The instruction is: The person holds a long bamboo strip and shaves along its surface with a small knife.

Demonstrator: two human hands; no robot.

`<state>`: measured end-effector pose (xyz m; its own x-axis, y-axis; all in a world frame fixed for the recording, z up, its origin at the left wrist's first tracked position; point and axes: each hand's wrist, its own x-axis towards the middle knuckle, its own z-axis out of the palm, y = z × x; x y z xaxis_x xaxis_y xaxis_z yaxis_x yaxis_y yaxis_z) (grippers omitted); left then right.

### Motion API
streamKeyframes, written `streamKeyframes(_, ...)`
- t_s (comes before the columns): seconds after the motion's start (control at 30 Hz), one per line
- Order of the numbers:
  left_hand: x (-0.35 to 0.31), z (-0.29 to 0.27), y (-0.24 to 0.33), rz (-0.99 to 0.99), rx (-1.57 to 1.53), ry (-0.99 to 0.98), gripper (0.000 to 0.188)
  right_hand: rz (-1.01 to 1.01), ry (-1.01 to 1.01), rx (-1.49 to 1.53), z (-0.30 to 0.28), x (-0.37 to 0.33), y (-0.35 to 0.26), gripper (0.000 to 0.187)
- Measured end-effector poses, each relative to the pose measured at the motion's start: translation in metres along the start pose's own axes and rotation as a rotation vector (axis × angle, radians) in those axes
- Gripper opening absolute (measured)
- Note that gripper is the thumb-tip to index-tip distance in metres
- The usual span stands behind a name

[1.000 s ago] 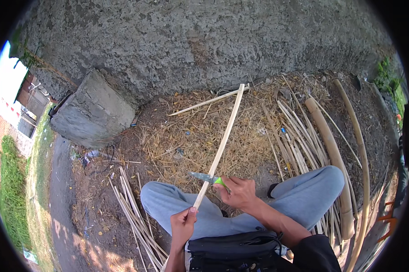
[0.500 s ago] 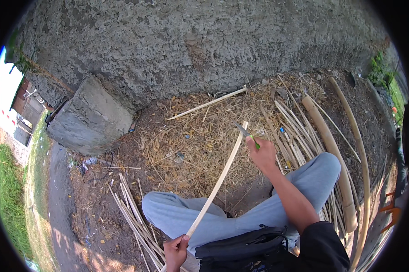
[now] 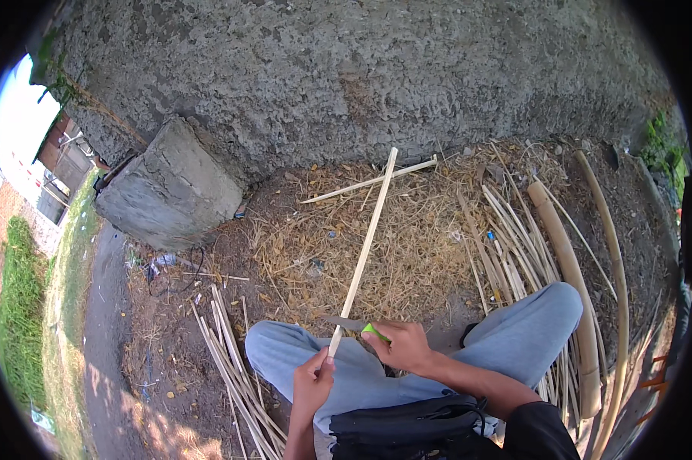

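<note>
A long pale bamboo strip (image 3: pixel 369 238) slants from my lap up toward the wall. Its near end is pinched in my left hand (image 3: pixel 313 381), closed above my left thigh. My right hand (image 3: pixel 404 346) is closed around the green handle of a knife (image 3: pixel 349 323). The grey blade lies across the strip, a short way beyond my left fingers. Whether the edge bites into the bamboo I cannot tell.
Split strips (image 3: pixel 227 368) lie beside my left knee, and more strips (image 3: pixel 514 238) at the right. Two thick bamboo poles (image 3: pixel 564 276) lie farther right. Another strip (image 3: pixel 346 188) rests near the rough wall (image 3: pixel 307 84). A concrete block (image 3: pixel 173 184) stands left; shavings (image 3: pixel 415 245) cover the ground ahead.
My right hand and the knife have come back toward my lap, near my left hand. The strip has shifted away from me, and my left hand has moved up and slightly right.
</note>
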<state>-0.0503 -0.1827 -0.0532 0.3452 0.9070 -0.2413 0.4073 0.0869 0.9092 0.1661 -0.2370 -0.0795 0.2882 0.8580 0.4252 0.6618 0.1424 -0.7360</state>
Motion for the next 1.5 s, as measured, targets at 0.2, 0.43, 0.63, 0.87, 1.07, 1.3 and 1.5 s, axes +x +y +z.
streamKeyframes(0.2,0.01,-0.003,0.0,0.105,0.156,-0.014,0.037,-0.067,-0.006,-0.061,-0.002,-0.002,0.003,0.028)
streamKeyframes(0.43,0.009,0.01,0.01,-0.073,-0.031,-0.142,0.043,-0.077,0.008,-0.081,-0.002,-0.004,0.002,0.032)
streamKeyframes(0.63,0.007,0.013,0.004,0.071,0.102,-0.111,0.04,-0.128,0.012,-0.149,-0.006,-0.003,0.0,0.03)
streamKeyframes(0.87,0.001,0.018,0.007,0.188,0.261,-0.072,0.036,-0.115,0.125,-0.29,-0.018,0.013,0.014,0.028)
streamKeyframes(1.07,-0.016,0.009,0.0,0.188,0.341,-0.073,0.033,0.019,0.269,-0.292,-0.035,0.033,0.044,0.025)
streamKeyframes(1.3,-0.026,-0.002,-0.001,0.213,0.358,-0.019,0.036,-0.069,0.267,-0.366,-0.034,0.03,0.038,0.026)
streamKeyframes(1.5,-0.048,-0.017,-0.004,0.117,0.404,-0.047,0.029,-0.007,0.334,-0.363,-0.052,0.043,0.063,0.026)
